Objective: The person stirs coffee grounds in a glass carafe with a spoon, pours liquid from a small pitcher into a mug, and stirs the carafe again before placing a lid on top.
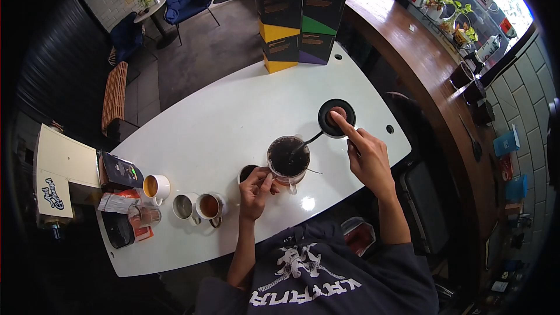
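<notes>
My right hand point(372, 160) grips a black gooseneck kettle point(345, 129), its index finger stretched over the lid. The handle is hidden under the hand. From the kettle a thin spout reaches left over a coffee dripper point(286, 156) full of dark wet grounds. Beneath the dripper shows a clear glass server point(293, 186) on the white table. At the dripper's left edge, my left hand point(256, 191) is closed, thumb and fingers pinching its side; the exact grip is partly hidden. Just behind that hand stands a cup with dark contents point(248, 172).
Left on the table point(204, 122) are mugs point(209, 205), a white cup point(156, 186), a glass point(149, 216), pouches and a dark box point(116, 170). Black boxes with coloured corners point(300, 26) stand at the far end. A wooden counter point(402, 52) runs along the right.
</notes>
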`<state>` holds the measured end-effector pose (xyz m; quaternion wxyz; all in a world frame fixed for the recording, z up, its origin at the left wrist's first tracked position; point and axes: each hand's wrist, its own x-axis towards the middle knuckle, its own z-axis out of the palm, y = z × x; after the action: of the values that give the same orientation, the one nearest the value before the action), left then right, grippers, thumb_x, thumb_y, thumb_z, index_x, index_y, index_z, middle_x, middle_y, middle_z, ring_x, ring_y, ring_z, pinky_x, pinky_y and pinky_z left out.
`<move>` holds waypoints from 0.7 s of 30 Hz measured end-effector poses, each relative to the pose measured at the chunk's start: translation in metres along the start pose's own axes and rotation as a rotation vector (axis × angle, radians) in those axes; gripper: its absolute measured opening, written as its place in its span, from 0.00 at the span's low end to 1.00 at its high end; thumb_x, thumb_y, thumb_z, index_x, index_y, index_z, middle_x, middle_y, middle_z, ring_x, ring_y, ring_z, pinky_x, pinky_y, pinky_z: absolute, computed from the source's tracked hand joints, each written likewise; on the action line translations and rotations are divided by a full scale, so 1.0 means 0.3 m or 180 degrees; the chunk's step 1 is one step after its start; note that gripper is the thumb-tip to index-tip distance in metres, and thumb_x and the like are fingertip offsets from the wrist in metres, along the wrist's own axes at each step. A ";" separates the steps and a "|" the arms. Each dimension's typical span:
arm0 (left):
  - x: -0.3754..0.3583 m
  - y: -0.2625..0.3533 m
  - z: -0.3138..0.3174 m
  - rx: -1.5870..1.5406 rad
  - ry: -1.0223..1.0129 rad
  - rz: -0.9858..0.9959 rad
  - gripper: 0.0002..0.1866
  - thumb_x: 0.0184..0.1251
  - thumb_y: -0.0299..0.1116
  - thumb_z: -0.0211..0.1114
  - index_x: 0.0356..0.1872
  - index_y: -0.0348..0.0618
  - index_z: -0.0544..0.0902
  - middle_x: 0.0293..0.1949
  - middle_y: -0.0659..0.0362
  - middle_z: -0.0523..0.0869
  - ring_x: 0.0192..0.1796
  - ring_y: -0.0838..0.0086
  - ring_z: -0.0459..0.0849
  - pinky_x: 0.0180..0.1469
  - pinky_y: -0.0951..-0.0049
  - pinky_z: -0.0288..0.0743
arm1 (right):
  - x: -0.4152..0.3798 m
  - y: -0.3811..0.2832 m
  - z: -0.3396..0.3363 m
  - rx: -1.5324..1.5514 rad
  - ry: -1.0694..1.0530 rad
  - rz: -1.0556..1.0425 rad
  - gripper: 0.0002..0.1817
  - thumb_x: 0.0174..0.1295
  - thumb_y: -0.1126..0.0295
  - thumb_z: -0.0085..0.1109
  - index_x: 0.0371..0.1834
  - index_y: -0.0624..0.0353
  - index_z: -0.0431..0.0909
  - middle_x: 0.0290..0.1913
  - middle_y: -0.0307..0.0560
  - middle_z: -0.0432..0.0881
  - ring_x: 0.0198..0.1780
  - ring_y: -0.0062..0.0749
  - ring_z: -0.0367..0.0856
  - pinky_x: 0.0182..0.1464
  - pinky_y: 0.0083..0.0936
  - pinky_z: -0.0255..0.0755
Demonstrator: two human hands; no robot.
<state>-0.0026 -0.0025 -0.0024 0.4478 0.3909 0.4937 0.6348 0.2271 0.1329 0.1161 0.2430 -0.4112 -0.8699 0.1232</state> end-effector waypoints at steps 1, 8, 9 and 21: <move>0.000 0.001 0.001 0.0013 0.0003 0.0031 0.09 0.72 0.28 0.58 0.41 0.28 0.80 0.44 0.52 0.81 0.30 0.76 0.84 0.32 0.77 0.77 | 0.004 -0.004 -0.005 0.0021 0.0078 -0.0023 0.45 0.53 0.87 0.54 0.74 0.33 0.60 0.23 0.49 0.75 0.22 0.39 0.75 0.28 0.36 0.69; -0.001 0.011 0.007 0.0005 0.0053 0.0054 0.10 0.72 0.28 0.58 0.44 0.30 0.80 0.39 0.55 0.82 0.30 0.77 0.84 0.33 0.78 0.77 | 0.010 -0.004 -0.012 -0.0147 0.0119 0.0043 0.45 0.53 0.87 0.53 0.74 0.33 0.61 0.23 0.50 0.75 0.22 0.39 0.75 0.29 0.36 0.70; 0.000 0.009 0.006 0.0000 0.0061 0.0063 0.10 0.72 0.28 0.58 0.44 0.30 0.80 0.39 0.55 0.82 0.30 0.77 0.84 0.33 0.78 0.77 | 0.007 -0.004 -0.007 -0.0151 0.0119 0.0030 0.45 0.53 0.87 0.53 0.74 0.33 0.61 0.23 0.50 0.75 0.22 0.39 0.75 0.29 0.36 0.70; 0.002 0.007 0.010 0.0073 0.0084 0.0052 0.10 0.74 0.30 0.57 0.40 0.30 0.80 0.37 0.56 0.83 0.30 0.77 0.84 0.32 0.78 0.78 | 0.000 0.010 0.000 -0.0057 0.0290 0.0024 0.44 0.53 0.86 0.53 0.74 0.34 0.62 0.23 0.49 0.75 0.22 0.40 0.75 0.29 0.37 0.70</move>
<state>-0.0003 -0.0012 0.0002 0.4315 0.3916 0.5036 0.6378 0.2290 0.1348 0.1150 0.2782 -0.4219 -0.8574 0.0976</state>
